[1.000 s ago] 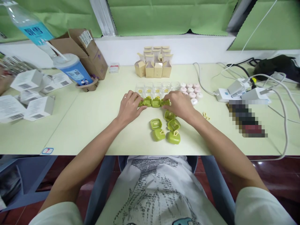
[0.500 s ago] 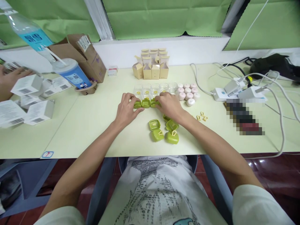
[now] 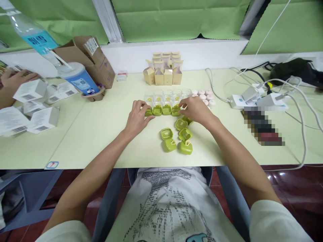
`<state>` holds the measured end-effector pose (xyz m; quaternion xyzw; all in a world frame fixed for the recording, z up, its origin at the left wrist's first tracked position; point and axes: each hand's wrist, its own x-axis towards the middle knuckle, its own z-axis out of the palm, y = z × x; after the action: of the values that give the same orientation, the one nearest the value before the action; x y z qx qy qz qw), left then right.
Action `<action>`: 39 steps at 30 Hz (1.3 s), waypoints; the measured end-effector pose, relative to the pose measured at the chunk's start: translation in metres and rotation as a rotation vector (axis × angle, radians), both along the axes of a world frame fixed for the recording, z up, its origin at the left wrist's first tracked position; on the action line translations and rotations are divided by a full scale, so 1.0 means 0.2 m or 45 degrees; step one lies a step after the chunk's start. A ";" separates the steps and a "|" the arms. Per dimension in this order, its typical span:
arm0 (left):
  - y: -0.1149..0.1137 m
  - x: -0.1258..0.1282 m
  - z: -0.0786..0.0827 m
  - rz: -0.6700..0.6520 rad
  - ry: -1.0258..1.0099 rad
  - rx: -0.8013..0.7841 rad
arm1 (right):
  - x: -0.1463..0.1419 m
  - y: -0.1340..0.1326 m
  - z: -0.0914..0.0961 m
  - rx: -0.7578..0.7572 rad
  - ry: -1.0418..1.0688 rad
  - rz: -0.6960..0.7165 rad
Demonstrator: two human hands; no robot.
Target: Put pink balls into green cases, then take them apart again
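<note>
A row of small green cases (image 3: 162, 110) lies side by side on the pale table (image 3: 101, 134), just in front of a row of clear boxes (image 3: 166, 96). My left hand (image 3: 137, 117) pinches the leftmost case (image 3: 148, 112) between thumb and forefinger. My right hand (image 3: 198, 109) is closed in a pinch on the rightmost case (image 3: 176, 110). Several more green cases (image 3: 176, 138) lie loose below my right hand, some of them open.
Pink round pieces (image 3: 205, 95) sit behind my right hand. Small tan cartons (image 3: 164, 72) stand at the back. A power strip (image 3: 242, 100) and cables lie to the right. On the left are a blue cup (image 3: 77, 79), white boxes (image 3: 37, 117) and another person's hand (image 3: 12, 82).
My right hand has drawn back to the right, uncovering the right end of the green row. My left hand stays at the left end. The other person's hand has come in at far left.
</note>
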<state>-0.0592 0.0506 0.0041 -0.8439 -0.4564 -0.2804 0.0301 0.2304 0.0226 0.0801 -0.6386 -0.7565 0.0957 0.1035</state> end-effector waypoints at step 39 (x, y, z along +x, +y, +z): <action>0.09 -0.01 -0.08 -0.061 -0.128 0.064 | 0.46 0.07 0.08 -0.458 0.387 0.385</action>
<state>-0.0607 0.0694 -0.0123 -0.8385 -0.4297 -0.3345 0.0216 0.3233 0.0356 0.0957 -0.5048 -0.7899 0.3376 0.0852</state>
